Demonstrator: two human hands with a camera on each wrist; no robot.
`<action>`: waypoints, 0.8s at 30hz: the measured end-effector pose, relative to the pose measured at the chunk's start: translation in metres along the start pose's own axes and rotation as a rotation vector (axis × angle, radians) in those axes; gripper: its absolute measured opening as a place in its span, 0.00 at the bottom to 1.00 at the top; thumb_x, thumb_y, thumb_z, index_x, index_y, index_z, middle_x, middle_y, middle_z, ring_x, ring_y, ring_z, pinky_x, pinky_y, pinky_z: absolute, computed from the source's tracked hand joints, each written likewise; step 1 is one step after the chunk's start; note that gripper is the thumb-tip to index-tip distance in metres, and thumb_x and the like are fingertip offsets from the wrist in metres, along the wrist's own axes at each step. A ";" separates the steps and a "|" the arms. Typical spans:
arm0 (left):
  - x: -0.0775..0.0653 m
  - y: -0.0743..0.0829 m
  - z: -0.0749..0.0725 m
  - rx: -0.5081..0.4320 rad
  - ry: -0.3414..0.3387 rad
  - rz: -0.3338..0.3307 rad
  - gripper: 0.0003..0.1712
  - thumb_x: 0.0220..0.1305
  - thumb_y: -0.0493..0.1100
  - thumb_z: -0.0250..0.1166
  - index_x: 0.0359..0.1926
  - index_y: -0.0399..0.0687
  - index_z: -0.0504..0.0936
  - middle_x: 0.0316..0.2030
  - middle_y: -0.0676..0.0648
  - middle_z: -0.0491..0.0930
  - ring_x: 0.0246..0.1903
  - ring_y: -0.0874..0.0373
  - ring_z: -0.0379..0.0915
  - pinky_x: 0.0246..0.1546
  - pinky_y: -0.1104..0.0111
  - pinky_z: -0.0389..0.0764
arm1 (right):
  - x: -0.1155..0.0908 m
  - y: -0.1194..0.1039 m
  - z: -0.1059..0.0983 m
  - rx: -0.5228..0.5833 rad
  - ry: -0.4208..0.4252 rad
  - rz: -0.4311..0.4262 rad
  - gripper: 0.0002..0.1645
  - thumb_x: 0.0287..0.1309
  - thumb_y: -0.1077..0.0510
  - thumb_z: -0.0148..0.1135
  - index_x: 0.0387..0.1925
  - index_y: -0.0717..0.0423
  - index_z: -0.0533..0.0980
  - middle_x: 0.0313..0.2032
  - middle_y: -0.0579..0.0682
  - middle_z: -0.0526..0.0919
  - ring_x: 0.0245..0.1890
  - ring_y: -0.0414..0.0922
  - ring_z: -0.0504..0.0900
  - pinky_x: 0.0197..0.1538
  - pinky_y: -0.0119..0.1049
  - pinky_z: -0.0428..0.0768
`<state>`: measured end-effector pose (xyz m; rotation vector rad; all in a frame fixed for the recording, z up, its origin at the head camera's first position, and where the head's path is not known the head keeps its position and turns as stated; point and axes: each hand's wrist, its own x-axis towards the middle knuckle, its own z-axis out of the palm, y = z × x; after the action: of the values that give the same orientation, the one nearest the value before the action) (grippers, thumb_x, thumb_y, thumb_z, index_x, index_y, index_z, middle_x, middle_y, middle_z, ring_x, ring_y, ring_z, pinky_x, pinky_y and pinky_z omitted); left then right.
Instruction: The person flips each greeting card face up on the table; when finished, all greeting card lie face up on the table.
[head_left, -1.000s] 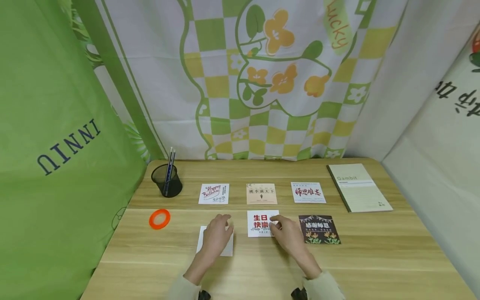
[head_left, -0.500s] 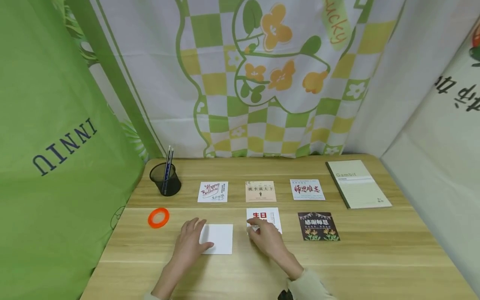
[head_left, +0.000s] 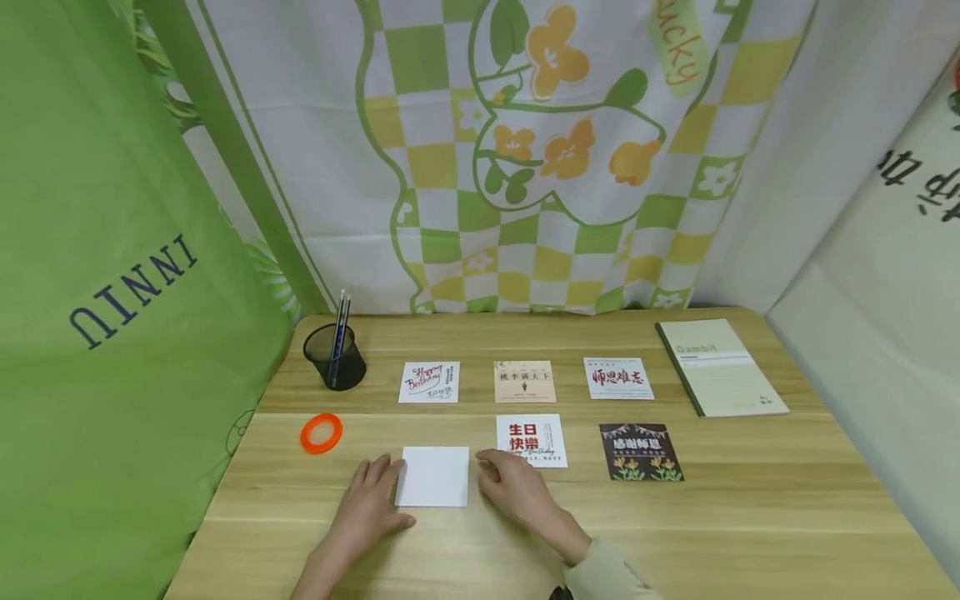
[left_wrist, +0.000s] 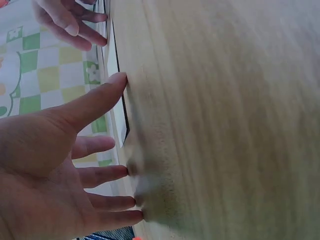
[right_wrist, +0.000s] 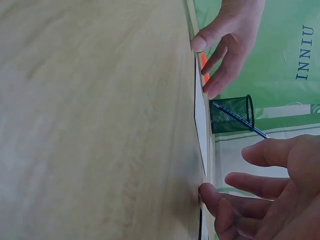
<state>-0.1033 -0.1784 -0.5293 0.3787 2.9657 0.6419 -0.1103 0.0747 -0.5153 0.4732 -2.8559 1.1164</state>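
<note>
A blank white square card point(head_left: 432, 477) lies flat on the wooden table, nearest the person in the left column. My left hand point(head_left: 363, 500) is at its left edge, fingers spread and fairly straight; in the left wrist view its thumb point(left_wrist: 117, 80) and fingertips reach down to the tabletop. Just beyond the card's right edge is my right hand point(head_left: 517, 492), fingers loosely bent with nothing between them. Its forefinger is close to the card's side in the right wrist view. Behind this hand lies a white card with red characters point(head_left: 522, 431), its lower edge partly covered.
A dark flowered card point(head_left: 641, 452) lies to the right. Farther back are a Happy Birthday card point(head_left: 429, 382), a beige card point(head_left: 525, 382) and a pale red-lettered card point(head_left: 619, 378). An orange tape roll point(head_left: 321, 433), mesh pen cup point(head_left: 335, 357) and notebook point(head_left: 722, 367) flank them.
My left hand has moved left from over the blank card to its left edge. My right hand has gone left from the red-character card to the blank card's right side.
</note>
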 end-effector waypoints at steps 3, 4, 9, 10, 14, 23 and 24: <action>0.001 0.000 0.002 0.006 0.029 0.018 0.46 0.39 0.49 0.80 0.61 0.37 0.73 0.60 0.31 0.68 0.59 0.25 0.59 0.54 0.35 0.65 | 0.001 -0.002 0.001 -0.004 0.006 -0.012 0.17 0.54 0.64 0.60 0.47 0.63 0.80 0.22 0.40 0.71 0.24 0.35 0.67 0.27 0.29 0.68; 0.001 0.001 0.003 0.004 0.041 0.022 0.45 0.39 0.48 0.80 0.60 0.37 0.73 0.59 0.31 0.69 0.58 0.25 0.59 0.54 0.35 0.65 | 0.002 -0.002 0.001 -0.002 0.004 -0.016 0.17 0.54 0.64 0.60 0.47 0.63 0.80 0.21 0.40 0.70 0.22 0.35 0.66 0.26 0.28 0.67; 0.004 0.003 0.007 -0.013 0.086 0.049 0.41 0.40 0.45 0.79 0.57 0.35 0.75 0.58 0.33 0.72 0.57 0.24 0.61 0.57 0.38 0.64 | 0.004 -0.002 0.003 0.014 -0.003 -0.042 0.15 0.56 0.65 0.61 0.46 0.65 0.80 0.18 0.39 0.67 0.19 0.34 0.62 0.23 0.27 0.64; 0.005 0.003 0.008 -0.017 0.093 0.056 0.40 0.40 0.44 0.79 0.56 0.34 0.76 0.58 0.33 0.72 0.56 0.24 0.61 0.58 0.39 0.64 | 0.005 -0.001 0.004 0.017 -0.004 -0.045 0.15 0.56 0.64 0.61 0.46 0.65 0.80 0.18 0.38 0.67 0.19 0.33 0.62 0.23 0.27 0.64; 0.007 0.004 0.010 -0.032 0.107 0.068 0.37 0.41 0.43 0.78 0.55 0.34 0.77 0.57 0.36 0.73 0.57 0.26 0.62 0.56 0.38 0.66 | 0.006 0.000 0.007 0.032 -0.016 -0.040 0.15 0.58 0.64 0.61 0.47 0.65 0.80 0.19 0.38 0.68 0.19 0.33 0.63 0.23 0.27 0.64; 0.010 0.011 0.012 -0.029 0.124 0.074 0.34 0.42 0.43 0.78 0.53 0.36 0.79 0.56 0.37 0.75 0.58 0.29 0.64 0.50 0.34 0.68 | 0.010 0.001 0.010 0.137 -0.068 -0.016 0.19 0.57 0.62 0.62 0.50 0.66 0.78 0.24 0.42 0.75 0.22 0.34 0.68 0.27 0.28 0.71; 0.011 0.011 0.012 -0.027 0.128 0.075 0.34 0.42 0.43 0.78 0.52 0.36 0.79 0.56 0.37 0.75 0.58 0.30 0.64 0.50 0.34 0.68 | 0.010 0.001 0.010 0.143 -0.062 -0.011 0.19 0.57 0.62 0.62 0.50 0.66 0.78 0.25 0.43 0.77 0.24 0.34 0.70 0.29 0.29 0.73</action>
<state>-0.1098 -0.1612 -0.5357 0.4652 3.0728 0.7399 -0.1198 0.0659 -0.5214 0.5399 -2.8333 1.3340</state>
